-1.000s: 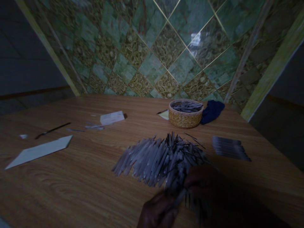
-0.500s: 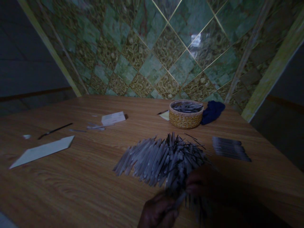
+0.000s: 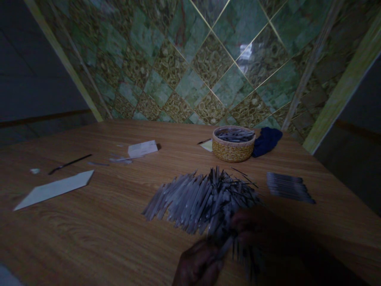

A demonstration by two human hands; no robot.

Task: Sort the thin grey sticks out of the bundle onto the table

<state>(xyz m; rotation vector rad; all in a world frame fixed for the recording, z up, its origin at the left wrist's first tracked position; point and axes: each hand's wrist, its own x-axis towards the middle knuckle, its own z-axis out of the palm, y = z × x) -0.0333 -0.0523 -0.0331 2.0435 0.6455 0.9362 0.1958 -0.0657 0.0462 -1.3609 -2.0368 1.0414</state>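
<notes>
Looking down through the head view, I have a wide, wood-grained desk [image 3: 89,234] before me, its far edge along a glossy wall [image 3: 184,63] of green and brown diamond tiles. A loose pile [image 3: 193,200] of slim grey, shiny strips, tangled with black ones at its right, lies mid-desk, right in front of my hands. My right hand [image 3: 253,228], deep in shadow, reaches the upper end of one slim strip [image 3: 225,247]; I cannot tell whether its fingers pinch it. My left hand [image 3: 198,263] curls its fingers round the lower end. Beyond sits a round woven basket [image 3: 233,151], filled with similar strips, touching a crumpled dark blue cloth [image 3: 267,142]. A stretch of desk separates the pile from a flat, pale, angular card [image 3: 56,188] at left. Right of the pile, a neat row [image 3: 288,186] lies short of the desk's slanting right edge. Smaller still is a white box [image 3: 143,148].
</notes>
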